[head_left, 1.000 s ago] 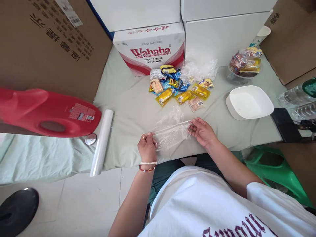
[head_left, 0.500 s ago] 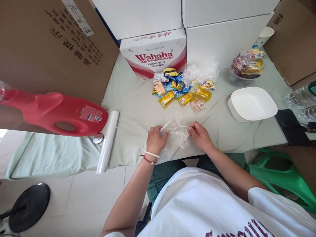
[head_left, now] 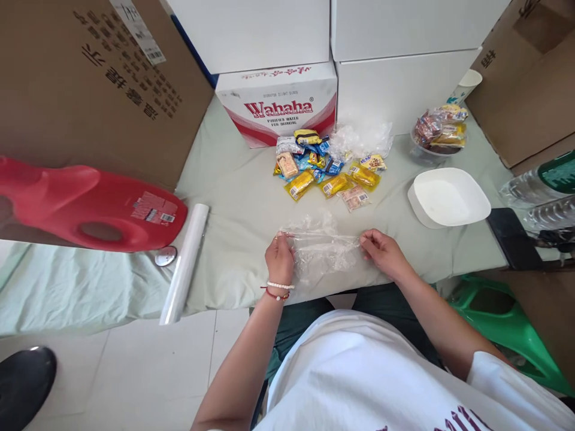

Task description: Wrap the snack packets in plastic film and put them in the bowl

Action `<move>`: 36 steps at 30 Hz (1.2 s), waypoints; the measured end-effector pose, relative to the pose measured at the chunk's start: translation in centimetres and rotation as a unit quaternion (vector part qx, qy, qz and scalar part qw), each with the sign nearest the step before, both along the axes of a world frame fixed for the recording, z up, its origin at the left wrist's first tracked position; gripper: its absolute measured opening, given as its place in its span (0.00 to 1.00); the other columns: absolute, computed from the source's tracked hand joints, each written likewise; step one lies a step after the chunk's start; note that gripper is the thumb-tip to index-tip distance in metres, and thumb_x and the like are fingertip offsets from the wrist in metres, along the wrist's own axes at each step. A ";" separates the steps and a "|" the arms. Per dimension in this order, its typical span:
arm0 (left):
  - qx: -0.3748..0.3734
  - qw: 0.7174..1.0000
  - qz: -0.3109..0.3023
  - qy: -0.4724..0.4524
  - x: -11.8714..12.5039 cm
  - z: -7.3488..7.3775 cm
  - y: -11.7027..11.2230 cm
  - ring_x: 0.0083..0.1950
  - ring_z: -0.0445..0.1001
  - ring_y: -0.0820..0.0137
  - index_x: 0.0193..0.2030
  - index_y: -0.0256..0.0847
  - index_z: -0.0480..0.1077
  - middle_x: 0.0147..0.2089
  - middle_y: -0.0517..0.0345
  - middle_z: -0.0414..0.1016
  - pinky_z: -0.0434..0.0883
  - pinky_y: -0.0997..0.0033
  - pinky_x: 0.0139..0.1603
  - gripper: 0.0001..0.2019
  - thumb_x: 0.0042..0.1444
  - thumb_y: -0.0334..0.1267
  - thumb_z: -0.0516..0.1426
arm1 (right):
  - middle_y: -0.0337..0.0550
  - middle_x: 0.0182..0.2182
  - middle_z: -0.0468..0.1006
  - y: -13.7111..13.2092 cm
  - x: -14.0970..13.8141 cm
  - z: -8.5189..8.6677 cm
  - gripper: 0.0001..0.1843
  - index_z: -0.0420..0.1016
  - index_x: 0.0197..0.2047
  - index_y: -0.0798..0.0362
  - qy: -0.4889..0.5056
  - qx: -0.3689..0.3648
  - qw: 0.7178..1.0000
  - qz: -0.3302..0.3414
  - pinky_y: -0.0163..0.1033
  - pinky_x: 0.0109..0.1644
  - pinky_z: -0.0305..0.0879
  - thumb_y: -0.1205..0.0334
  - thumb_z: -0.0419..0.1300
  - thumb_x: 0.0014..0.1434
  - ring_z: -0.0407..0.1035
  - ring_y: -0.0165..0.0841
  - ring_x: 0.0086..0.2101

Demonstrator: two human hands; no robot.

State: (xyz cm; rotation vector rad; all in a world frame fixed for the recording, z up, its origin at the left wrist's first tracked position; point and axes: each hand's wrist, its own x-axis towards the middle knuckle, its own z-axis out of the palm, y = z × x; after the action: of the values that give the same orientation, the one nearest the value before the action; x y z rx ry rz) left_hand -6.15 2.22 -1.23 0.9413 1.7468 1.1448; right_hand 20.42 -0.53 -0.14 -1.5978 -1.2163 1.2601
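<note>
A clear, crinkled plastic bag or cover (head_left: 326, 248) is stretched between my two hands, low over the front of the cloth-covered table. My left hand (head_left: 280, 258), with bracelets at the wrist, pinches its left end. At the opposite end, my right hand (head_left: 381, 252) grips the edge between thumb and fingers. Beyond the plastic lies a heap of small wrapped snacks (head_left: 300, 184) in yellow, blue and pale packets. Behind the heap on the right rests a crumpled pile of clear plastic (head_left: 363, 139).
An open white bowl (head_left: 449, 197) stands right, with a clear bowl of snacks (head_left: 424, 154) behind it. At left lie a white roll (head_left: 185, 263) and a red jug (head_left: 99, 209). A Wahaha carton (head_left: 278, 108) backs the table; bottles (head_left: 534, 185) stand far right.
My hands have moved apart, and the plastic between them is now spread wider and pulled straighter along its upper edge. The view has shifted slightly.
</note>
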 end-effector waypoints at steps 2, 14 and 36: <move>0.023 0.998 -0.027 0.047 0.0 -0.3 -0.4 0.24 0.67 0.68 0.41 0.44 0.80 0.20 0.63 0.64 0.66 0.68 0.31 0.29 0.68 0.64 0.48 | 0.48 0.39 0.77 0.8 -0.1 1.0 0.22 0.76 0.42 0.48 -0.120 0.066 0.990 0.027 0.49 0.46 0.70 0.37 0.62 0.61 0.70 0.43 0.40; 0.034 0.990 -0.016 0.132 -3.0 -0.5 -0.4 0.41 0.80 0.60 0.42 0.44 0.81 0.32 0.53 0.80 0.72 0.65 0.44 0.27 0.71 0.58 0.46 | 0.42 0.32 0.76 7.3 -3.6 -0.3 0.18 0.70 0.33 0.48 0.005 0.028 1.000 0.003 0.41 0.35 0.68 0.42 0.61 0.62 0.70 0.37 0.32; 0.055 0.777 -0.292 0.555 -3.3 -1.6 -2.3 0.81 0.51 0.49 0.79 0.36 0.52 0.81 0.35 0.50 0.37 0.23 0.76 0.35 0.72 0.55 0.44 | 0.41 0.33 0.81 2.9 -6.3 0.6 0.44 0.56 0.74 0.55 -0.160 -0.032 0.985 0.059 0.44 0.46 0.70 0.58 0.66 0.58 0.77 0.41 0.38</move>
State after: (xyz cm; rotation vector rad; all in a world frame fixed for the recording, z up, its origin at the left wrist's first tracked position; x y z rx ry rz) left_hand -9.47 -0.06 -2.78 2.3450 1.9352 0.1927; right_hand 14.07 2.36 0.42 -1.8512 -1.4988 1.1531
